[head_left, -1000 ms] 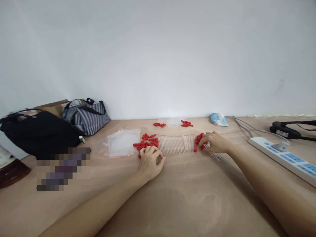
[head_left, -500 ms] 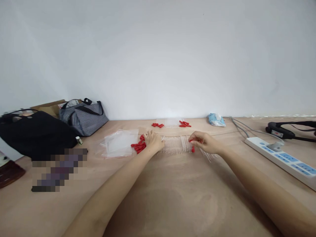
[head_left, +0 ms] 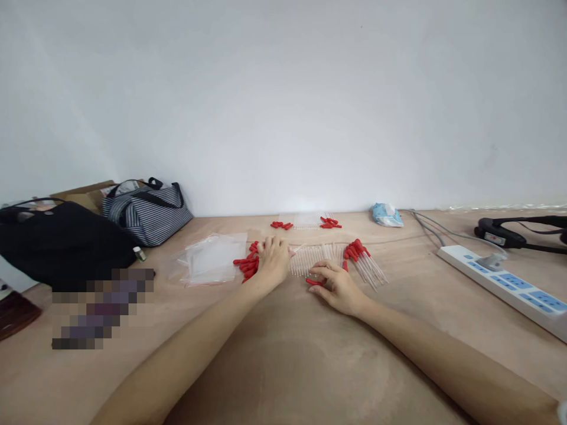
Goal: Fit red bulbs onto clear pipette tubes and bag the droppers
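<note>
Clear thin tubes (head_left: 310, 258) lie side by side in a row on the table. My left hand (head_left: 273, 260) is at the row's left end, its fingers bent around something I cannot make out, beside a pile of red rubber bulbs (head_left: 248, 265). My right hand (head_left: 339, 289) is at the row's front edge, with thumb and fingers closed on a red bulb (head_left: 314, 282). To the right lies a fanned bunch of clear droppers with red bulbs (head_left: 365, 262). Further back are a smaller row of tubes (head_left: 306, 221) and red bulbs (head_left: 330, 223).
Plastic bags (head_left: 212, 260) lie left of the bulbs. Further left are a striped bag (head_left: 155, 215), a black bag (head_left: 66, 245) and a small bottle (head_left: 139, 254). A tissue pack (head_left: 387, 215), power strip (head_left: 509, 286) and black headset (head_left: 505, 232) are at the right.
My right hand has moved left and nearer from the right end of the row, uncovering the droppers there. A red bulb now shows at its fingertips. My left hand has barely moved.
</note>
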Demonstrator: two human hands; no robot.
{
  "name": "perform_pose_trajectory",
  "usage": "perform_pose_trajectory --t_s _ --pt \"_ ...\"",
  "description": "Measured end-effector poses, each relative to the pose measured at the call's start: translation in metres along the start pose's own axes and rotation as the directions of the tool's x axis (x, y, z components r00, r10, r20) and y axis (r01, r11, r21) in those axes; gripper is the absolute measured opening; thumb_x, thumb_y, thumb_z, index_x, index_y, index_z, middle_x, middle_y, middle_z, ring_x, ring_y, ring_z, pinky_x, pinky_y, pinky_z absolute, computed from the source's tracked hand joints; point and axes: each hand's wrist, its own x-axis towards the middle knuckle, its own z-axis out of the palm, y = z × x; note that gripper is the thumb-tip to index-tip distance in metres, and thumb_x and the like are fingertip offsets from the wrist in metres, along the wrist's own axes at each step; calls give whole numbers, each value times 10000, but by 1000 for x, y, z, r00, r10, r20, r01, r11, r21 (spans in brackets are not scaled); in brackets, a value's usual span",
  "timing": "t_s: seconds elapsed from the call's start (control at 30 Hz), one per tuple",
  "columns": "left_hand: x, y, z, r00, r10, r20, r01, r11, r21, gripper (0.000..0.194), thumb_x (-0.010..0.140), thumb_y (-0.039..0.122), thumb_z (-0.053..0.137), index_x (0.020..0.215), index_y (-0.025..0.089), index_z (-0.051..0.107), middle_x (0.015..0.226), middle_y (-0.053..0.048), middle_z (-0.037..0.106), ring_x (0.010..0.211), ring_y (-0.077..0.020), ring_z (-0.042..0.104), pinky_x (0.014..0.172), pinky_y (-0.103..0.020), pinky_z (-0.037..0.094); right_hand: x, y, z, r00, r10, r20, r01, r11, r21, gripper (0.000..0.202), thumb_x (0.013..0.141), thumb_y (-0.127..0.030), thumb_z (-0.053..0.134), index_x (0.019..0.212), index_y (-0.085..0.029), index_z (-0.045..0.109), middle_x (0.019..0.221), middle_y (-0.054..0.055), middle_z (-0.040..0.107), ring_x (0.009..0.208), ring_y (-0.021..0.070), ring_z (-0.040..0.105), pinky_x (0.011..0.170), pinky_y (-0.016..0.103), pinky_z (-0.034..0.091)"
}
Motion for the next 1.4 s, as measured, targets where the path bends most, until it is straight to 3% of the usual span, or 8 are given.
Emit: perform_pose_trajectory --t_s 0.03,0.1,0.2,0.3,0.4,0.63,0.87,1.4 --pt "-8 -5 -1 999 47 -15 -48 999 -20 168 849 253 450 836 146 580 952 -92 597 944 -252 466 801 -402 292 -1 1 1 1000 -10 -9 10 1000 -28 120 764 -215 542 868 -178 592 959 79 544 808 148 552 721 298 453" --pt "-24 -19 -1 962 240 -127 -257 957 -137 131 849 218 465 779 148 550 794 -42 624 801 -193 525 811 -385 289 -2 2 1 1000 -20 2 20 997 -73 119 788 -196 507 827 -182 619 923 75 558 830 155 547 743 306 438" --pt "-44 -37 4 843 458 -283 -515 838 -179 178 884 192 402 780 155 543 738 -9 638 683 -141 546 853 -378 271 -1 2 1 1000 -8 24 11 989 -151 135 798 -211 506 841 -204 633 839 53 591 801 168 536 724 328 413" --pt "-54 -44 9 768 525 -366 -608 776 -164 225 911 184 335 916 174 561 777 -13 654 691 -130 564 853 -358 279 -1 -2 -1 999 3 36 6 973 -232 107 786 -235 535 832 -225 631 802 35 612 799 183 523 722 349 375" --pt "-56 -43 11 738 540 -405 -639 752 -162 271 916 153 303 951 184 570 782 -12 656 700 -119 574 853 -342 288 -2 -6 -3 998 -4 63 19 970 -242 80 788 -217 535 807 -218 613 780 22 616 796 174 515 718 333 350" --pt "-56 -38 15 747 516 -419 -623 763 -172 225 893 146 362 873 183 583 800 -6 669 717 -122 584 909 -360 296 -2 -8 -2 996 -17 86 35 975 -221 43 789 -184 515 794 -199 556 760 12 609 786 166 499 723 321 325" --pt "-57 -40 17 777 533 -335 -610 767 -197 224 853 87 387 913 193 575 834 -2 671 753 -127 593 932 -375 298 -1 -11 -1 992 -76 97 86 991 -100 42 795 -197 507 809 -209 545 807 24 602 810 167 500 742 326 332" --pt "-61 -36 11 771 557 -309 -630 738 -240 296 848 76 332 944 195 586 775 -14 654 683 -127 551 737 -326 268 -3 -9 -2 976 -155 154 162 986 -32 179 831 -320 486 882 -222 626 739 23 659 732 160 533 757 353 333"
